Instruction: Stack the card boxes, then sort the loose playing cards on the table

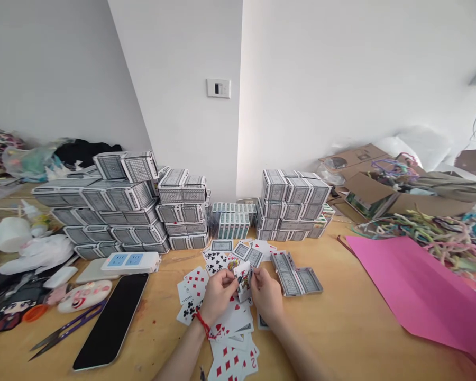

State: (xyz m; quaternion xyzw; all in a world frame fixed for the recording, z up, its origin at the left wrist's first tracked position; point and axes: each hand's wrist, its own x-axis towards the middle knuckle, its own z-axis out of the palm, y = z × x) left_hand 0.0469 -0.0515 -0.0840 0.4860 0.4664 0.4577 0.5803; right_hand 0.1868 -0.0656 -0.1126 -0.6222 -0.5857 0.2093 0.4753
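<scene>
A playing card (243,280) with a coloured figure on it is pinched between my left hand (219,293) and my right hand (267,296), just above the table. The fingers of both hands are closed on its edges. Loose playing cards (229,362) lie scattered beneath and around my hands, some face up and some back up. Close to my right hand are folded pieces made of cards (297,276) with grey patterned backs. A red string bracelet (203,324) circles my left wrist.
Stacks of blocks folded from cards (119,196) rise at the left, with another stack (293,203) right of centre. Between them stand card packs (234,226). A phone (111,320), scissors (69,327) and a power strip (130,261) lie left. Pink paper (416,291) lies right.
</scene>
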